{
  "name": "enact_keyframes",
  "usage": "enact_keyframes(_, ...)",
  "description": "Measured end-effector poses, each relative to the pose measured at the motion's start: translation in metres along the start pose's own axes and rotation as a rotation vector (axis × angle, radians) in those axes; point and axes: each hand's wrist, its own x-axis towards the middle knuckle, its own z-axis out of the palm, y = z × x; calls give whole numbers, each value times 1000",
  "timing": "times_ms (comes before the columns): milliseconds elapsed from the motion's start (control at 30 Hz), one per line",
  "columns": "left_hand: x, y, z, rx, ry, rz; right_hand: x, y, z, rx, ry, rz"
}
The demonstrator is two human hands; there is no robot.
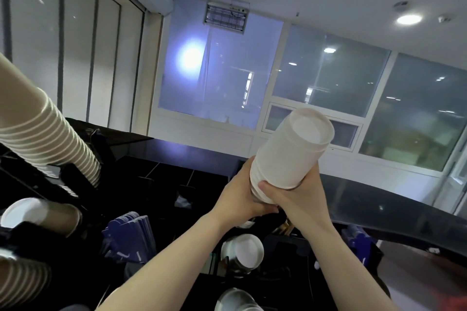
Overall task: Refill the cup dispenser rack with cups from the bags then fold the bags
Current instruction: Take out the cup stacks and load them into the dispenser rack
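While both hands grip, white cup stack (290, 151), unprinted

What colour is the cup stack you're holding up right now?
White, plain with no print; the cup stack, gripped by the left hand and right hand, shows best in the head view.

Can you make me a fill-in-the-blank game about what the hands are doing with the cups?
1. The stack of white cups is held by ____ hands.
2. The left hand and right hand grip the stack near its ____ end.
3. The cups in the held stack are ____ in colour.
4. The long beige cup stack is on the ____ side of the view.

Missing words: two; lower; white; left
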Motion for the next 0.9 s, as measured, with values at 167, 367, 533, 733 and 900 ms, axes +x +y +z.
enact_keyframes(167, 1, -2, 2, -12, 13, -8, -2, -3, 1, -7, 45, 6)
enact_keyframes(367, 0, 1, 1, -2, 8, -13, -8, -10, 5, 1, 103, 11)
enact_keyframes(533, 1, -1, 1, 41, 36, -21, -12, -32, -1, 32, 191, -29)
enact_keyframes(733, -4, 0, -5, 68, 1, -7, -11, -68, -36, 85, 178, -153)
enact_keyframes(900, -39, 1, -10, 111, 88, 19, -47, -52, -50, 228, 218, -166)
